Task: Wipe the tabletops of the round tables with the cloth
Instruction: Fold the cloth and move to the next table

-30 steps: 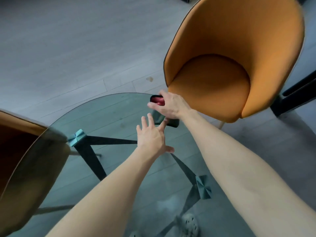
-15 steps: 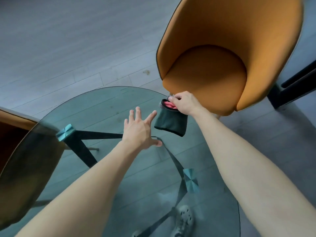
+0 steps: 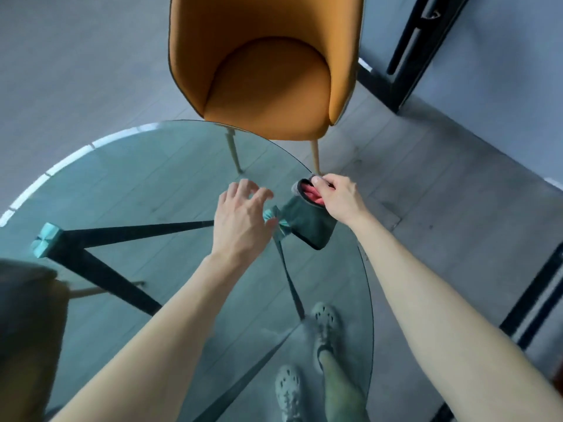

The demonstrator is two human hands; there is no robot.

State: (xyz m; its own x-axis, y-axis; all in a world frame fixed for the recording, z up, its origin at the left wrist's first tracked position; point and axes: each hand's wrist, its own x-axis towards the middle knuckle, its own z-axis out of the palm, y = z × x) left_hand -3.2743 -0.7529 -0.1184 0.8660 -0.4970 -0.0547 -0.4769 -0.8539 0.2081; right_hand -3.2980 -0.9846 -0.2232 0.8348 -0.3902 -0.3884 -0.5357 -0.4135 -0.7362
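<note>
From the head camera, the right hand (image 3: 339, 197) pinches the top of the cloth (image 3: 307, 222). Its fingers are curled tight round the folded edge. The cloth is dark on the outside and pink on the inside. It hangs down and to the left from that grip, over the right edge of the round glass table (image 3: 146, 178). I cannot tell if its bottom corner touches the glass.

Just to the left of the grip is the left hand (image 3: 240, 219). It holds nothing. Its fingers are spread and a bit bent, above the glass. Its thumb is very near the cloth, but I cannot tell if they touch.

Past the grip, on the far side, stands an orange chair (image 3: 268, 71), with its seat over the table's rim. Through the glass, left of the grip, you can see the dark table legs (image 3: 106, 239). Below the grip, near the person's body, two pale shoes (image 3: 326, 324) show through the glass. Far to the left is part of another chair (image 3: 27, 315).
</note>
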